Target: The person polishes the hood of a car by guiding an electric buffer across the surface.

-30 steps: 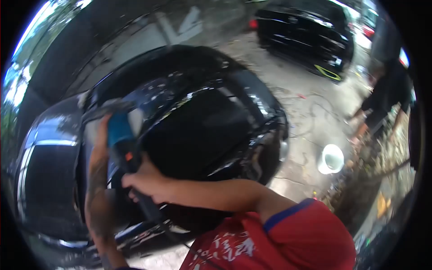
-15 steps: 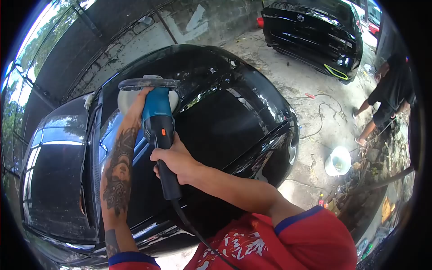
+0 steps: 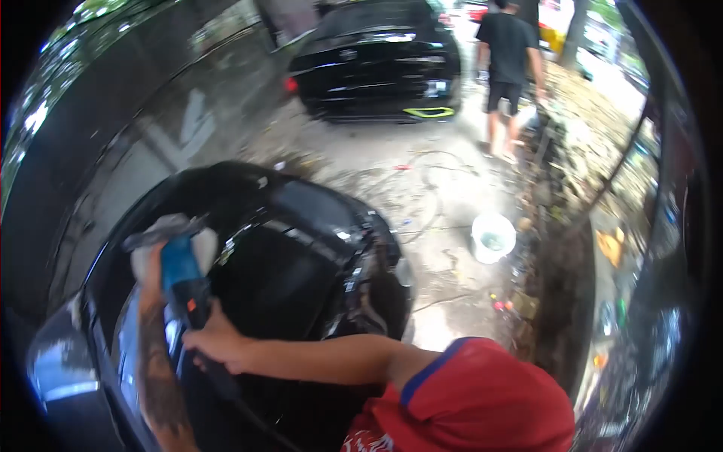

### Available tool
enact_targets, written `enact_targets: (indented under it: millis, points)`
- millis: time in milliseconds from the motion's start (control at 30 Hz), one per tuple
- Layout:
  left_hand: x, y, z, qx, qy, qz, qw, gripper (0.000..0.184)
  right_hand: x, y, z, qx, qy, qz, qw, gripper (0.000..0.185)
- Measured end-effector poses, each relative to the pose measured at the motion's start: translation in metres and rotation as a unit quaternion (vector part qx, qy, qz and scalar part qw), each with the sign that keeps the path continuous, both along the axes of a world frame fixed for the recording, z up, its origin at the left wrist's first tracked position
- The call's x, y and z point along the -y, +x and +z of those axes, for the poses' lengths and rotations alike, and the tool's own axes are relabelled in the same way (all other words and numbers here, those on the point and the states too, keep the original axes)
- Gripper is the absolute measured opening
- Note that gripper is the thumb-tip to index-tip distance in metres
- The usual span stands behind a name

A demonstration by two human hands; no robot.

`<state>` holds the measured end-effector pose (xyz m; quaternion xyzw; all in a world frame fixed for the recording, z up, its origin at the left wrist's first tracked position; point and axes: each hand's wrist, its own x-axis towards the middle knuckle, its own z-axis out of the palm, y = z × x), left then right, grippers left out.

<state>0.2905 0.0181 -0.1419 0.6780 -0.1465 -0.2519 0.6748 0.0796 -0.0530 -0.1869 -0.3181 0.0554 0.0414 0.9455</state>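
Note:
A teal and black corded polisher (image 3: 181,271) with a pale round pad lies over the far left part of a glossy black car's hood (image 3: 263,279). My left hand (image 3: 153,265) is on its head end beside the teal housing, the fingers partly hidden by the tool. Lower down, my right hand (image 3: 217,340) is wrapped round the black rear handle. The cord runs from the handle toward my red shirt. Motion blurs the view somewhat.
Another black car (image 3: 376,68) stands ahead. A person in dark clothes (image 3: 508,60) is on foot to its right. A white bucket (image 3: 493,238) stands on the concrete, with a thin hose (image 3: 438,200) beyond it. A wall (image 3: 113,158) runs along the left.
The view has swung up and to the right. The other person, bent over at the right before, is now upright beside the far car. Both hands remain on the polisher, which has shifted over the hood.

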Motion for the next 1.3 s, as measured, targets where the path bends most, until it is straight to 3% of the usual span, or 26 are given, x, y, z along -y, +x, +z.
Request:
enact_targets:
  millis: [233, 300, 400, 467, 567, 667, 800, 900, 933, 1033, 1200, 1300]
  points:
    - [-0.042, 0.021, -0.015, -0.008, -0.086, -0.075, 0.993, 0.053, -0.027, 0.002, 0.001, -0.014, -0.029, -0.01, 0.999, 0.08]
    - [-0.075, 0.034, -0.024, 0.021, -0.085, -0.105, 0.991, 0.059, -0.049, 0.004, -0.01, -0.008, -0.055, -0.016, 0.998, 0.087]
    - [-0.107, 0.018, -0.027, 0.027, -0.074, -0.036, 0.996, 0.059, -0.078, -0.006, -0.014, -0.01, -0.073, -0.008, 0.997, 0.095]
    - [-0.127, 0.011, -0.026, 0.035, -0.068, 0.005, 0.997, 0.059, -0.074, -0.027, -0.005, 0.017, -0.115, 0.075, 0.99, 0.106]
    - [-0.165, -0.011, -0.024, 0.046, -0.061, 0.077, 0.994, 0.059, -0.1, -0.038, -0.01, 0.011, -0.104, 0.105, 0.989, 0.105]
    - [-0.204, -0.032, -0.019, 0.06, -0.057, 0.131, 0.988, 0.059, -0.182, -0.014, -0.046, 0.072, -0.159, 0.021, 0.984, 0.104]
    - [-0.256, -0.056, -0.02, 0.079, -0.061, 0.186, 0.977, 0.059, -0.154, -0.06, -0.017, 0.08, -0.138, 0.14, 0.977, 0.105]
    - [-0.269, -0.062, -0.02, 0.09, -0.069, 0.2, 0.973, 0.059, -0.118, -0.082, 0.016, 0.044, -0.095, 0.214, 0.971, 0.101]
    - [-0.268, -0.066, -0.02, 0.098, -0.07, 0.205, 0.971, 0.059, -0.112, -0.076, 0.013, 0.015, -0.17, 0.226, 0.959, 0.102]
    - [-0.253, -0.117, -0.007, 0.11, -0.06, 0.283, 0.951, 0.059, -0.088, -0.072, 0.025, 0.011, -0.126, 0.307, 0.943, 0.076]
    - [-0.204, -0.125, -0.019, 0.101, -0.099, 0.311, 0.94, 0.059, -0.074, -0.062, 0.019, 0.036, -0.137, 0.299, 0.944, 0.078]
    - [-0.185, -0.108, -0.028, 0.146, -0.073, 0.307, 0.938, 0.059, -0.029, -0.04, 0.02, 0.041, -0.205, 0.32, 0.924, 0.059]
